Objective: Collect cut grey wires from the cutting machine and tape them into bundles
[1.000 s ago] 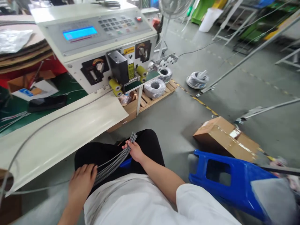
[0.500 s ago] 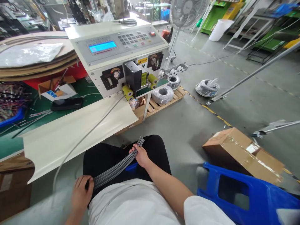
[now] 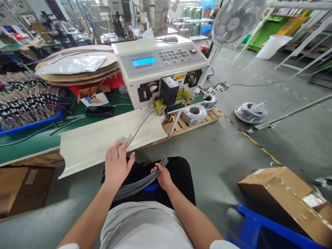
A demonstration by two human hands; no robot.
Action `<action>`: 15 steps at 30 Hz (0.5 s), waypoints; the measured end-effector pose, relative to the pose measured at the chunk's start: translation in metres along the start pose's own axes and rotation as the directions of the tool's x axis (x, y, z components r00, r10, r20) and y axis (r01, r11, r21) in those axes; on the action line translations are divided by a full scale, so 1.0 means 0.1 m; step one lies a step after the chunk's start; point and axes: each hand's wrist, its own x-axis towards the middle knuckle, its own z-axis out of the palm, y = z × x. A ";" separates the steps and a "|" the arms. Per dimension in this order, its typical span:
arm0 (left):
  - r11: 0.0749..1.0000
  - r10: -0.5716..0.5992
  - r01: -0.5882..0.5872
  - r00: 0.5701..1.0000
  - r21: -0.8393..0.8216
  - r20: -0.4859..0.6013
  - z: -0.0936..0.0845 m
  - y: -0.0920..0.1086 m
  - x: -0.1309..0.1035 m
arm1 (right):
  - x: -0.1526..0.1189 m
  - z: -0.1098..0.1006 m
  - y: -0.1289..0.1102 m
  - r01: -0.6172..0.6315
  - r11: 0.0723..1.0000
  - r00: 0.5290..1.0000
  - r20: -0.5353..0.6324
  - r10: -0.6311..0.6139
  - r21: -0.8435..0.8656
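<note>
My right hand (image 3: 164, 176) is closed round one end of a bundle of grey cables (image 3: 140, 183), whose cut tips stick out past the fingers. The rest of the bundle curves left across my lap and passes behind my left forearm. My left hand (image 3: 118, 164) is raised over the front edge of the cream sheet-metal chute (image 3: 90, 141), its fingers stretched and thumb apart. A single grey cable (image 3: 140, 128) runs from the yellow rollers (image 3: 160, 106) of the wire-cutting machine (image 3: 160, 65) down to my left fingertips; whether they touch it I cannot tell.
A blue bin of wires (image 3: 31, 125) and a small open carton (image 3: 93, 98) stand on the green bench at left. Cable coils (image 3: 194, 114) lie on a pallet under the machine. A fan (image 3: 234, 26) stands behind; a cardboard box (image 3: 282, 193) and blue plastic piece (image 3: 249, 224) are at right.
My left hand has let go of the bundle's left end and moved up and right towards the single cable, its fingers opening. My right hand still holds the bundle. The view has swung left.
</note>
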 end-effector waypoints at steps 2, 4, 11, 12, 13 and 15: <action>0.998 -0.051 0.056 0.990 -0.030 0.130 0.02 0.12 0.31 | -0.01 0.00 -0.01 -0.003 1.000 1.000 -0.004 0.003 -0.013; 0.995 -0.079 0.092 0.974 -0.050 0.213 0.06 0.19 0.51 | -0.03 -0.01 -0.01 -0.005 1.000 1.000 -0.007 0.004 -0.025; 0.938 -0.332 0.347 0.877 0.020 0.347 -0.08 0.17 0.62 | -0.02 0.01 -0.04 0.000 0.998 1.000 0.009 0.001 -0.056; 0.931 -0.352 0.365 0.875 0.026 0.333 -0.15 0.15 0.55 | -0.02 0.01 -0.04 0.005 0.998 1.000 0.020 -0.004 -0.055; 0.928 -0.359 0.371 0.878 0.022 0.318 -0.22 0.14 0.45 | -0.01 0.01 -0.05 0.008 0.999 1.000 0.028 -0.007 -0.050; 0.937 -0.327 0.350 0.890 -0.016 0.317 -0.31 0.14 0.16 | -0.01 0.03 -0.06 0.008 0.999 1.000 0.026 -0.007 -0.033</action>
